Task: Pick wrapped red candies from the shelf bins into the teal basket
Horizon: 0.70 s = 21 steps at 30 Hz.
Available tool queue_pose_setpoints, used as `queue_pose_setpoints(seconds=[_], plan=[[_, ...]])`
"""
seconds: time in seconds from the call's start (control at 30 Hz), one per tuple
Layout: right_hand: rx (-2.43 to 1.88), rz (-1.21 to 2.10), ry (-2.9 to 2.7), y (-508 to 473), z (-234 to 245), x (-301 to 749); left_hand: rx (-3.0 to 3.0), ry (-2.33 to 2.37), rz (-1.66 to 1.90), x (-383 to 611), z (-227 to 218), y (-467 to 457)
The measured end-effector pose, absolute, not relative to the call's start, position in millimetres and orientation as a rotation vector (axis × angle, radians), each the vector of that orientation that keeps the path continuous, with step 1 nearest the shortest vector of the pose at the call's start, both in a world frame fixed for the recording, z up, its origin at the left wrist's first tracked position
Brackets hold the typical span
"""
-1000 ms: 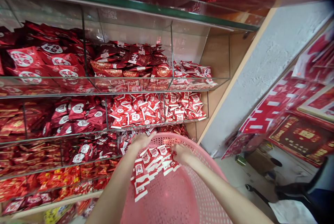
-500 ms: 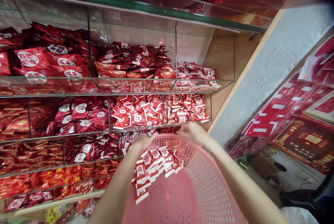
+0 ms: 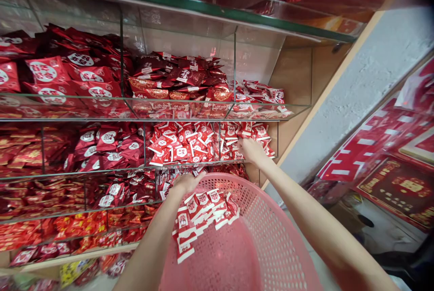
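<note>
A pink perforated plastic basket (image 3: pixel 257 245) fills the bottom centre, with several small red-and-white candy packets (image 3: pixel 200 218) piled against its far left wall. My left hand (image 3: pixel 186 183) grips the basket's far rim, fingers curled over it. My right hand (image 3: pixel 250 150) reaches into the right-hand glass bin of the middle shelf, fingers down among the red-and-white packets (image 3: pixel 251 135) there; what the fingers hold is hidden.
Glass shelves (image 3: pixel 203 112) divided into bins hold heaps of red wrapped sweets (image 3: pixel 84 73) on several levels. A grey wall (image 3: pixel 356 83) stands to the right, with red printed sheets and frames (image 3: pixel 389 164) leaning beyond it.
My right hand left the basket, rose over its rim and went into the right middle-shelf bin. My left hand stayed on the basket rim.
</note>
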State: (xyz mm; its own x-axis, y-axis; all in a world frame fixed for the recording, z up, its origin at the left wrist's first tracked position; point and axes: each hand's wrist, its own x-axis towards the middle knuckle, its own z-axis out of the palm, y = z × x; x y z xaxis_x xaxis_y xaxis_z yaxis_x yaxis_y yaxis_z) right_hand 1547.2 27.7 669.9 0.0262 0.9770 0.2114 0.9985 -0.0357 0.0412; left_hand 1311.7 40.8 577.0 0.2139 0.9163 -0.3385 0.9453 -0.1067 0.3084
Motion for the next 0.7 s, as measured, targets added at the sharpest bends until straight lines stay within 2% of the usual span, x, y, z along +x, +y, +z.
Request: queue_pose_setpoints(seconds=[0.17,0.27,0.33,0.4,0.5,0.6,0.7], plan=[[-2.035,-0.310,-2.058,15,682,1551,2.031,1.725,-0.063,1311,577,41],[-1.783,-0.391,-1.979,-4,699,1551,2.032,1.724,-0.066,1312,574,43],[-1.567,-0.334,-1.945,-19,711,1548,2.031,1.727,-0.076,1312,572,44],[-1.383,-0.097,-1.928,-33,717,1542,2.031,1.729,-0.084,1312,570,46],[-1.178,0.456,-1.963,-48,706,1530,2.033,1.734,-0.086,1313,568,47],[-1.072,0.964,-2.110,-54,671,1515,2.042,1.743,-0.084,1312,566,48],[-1.077,1.243,-2.255,-57,620,1501,2.059,1.739,-0.080,1310,564,47]])
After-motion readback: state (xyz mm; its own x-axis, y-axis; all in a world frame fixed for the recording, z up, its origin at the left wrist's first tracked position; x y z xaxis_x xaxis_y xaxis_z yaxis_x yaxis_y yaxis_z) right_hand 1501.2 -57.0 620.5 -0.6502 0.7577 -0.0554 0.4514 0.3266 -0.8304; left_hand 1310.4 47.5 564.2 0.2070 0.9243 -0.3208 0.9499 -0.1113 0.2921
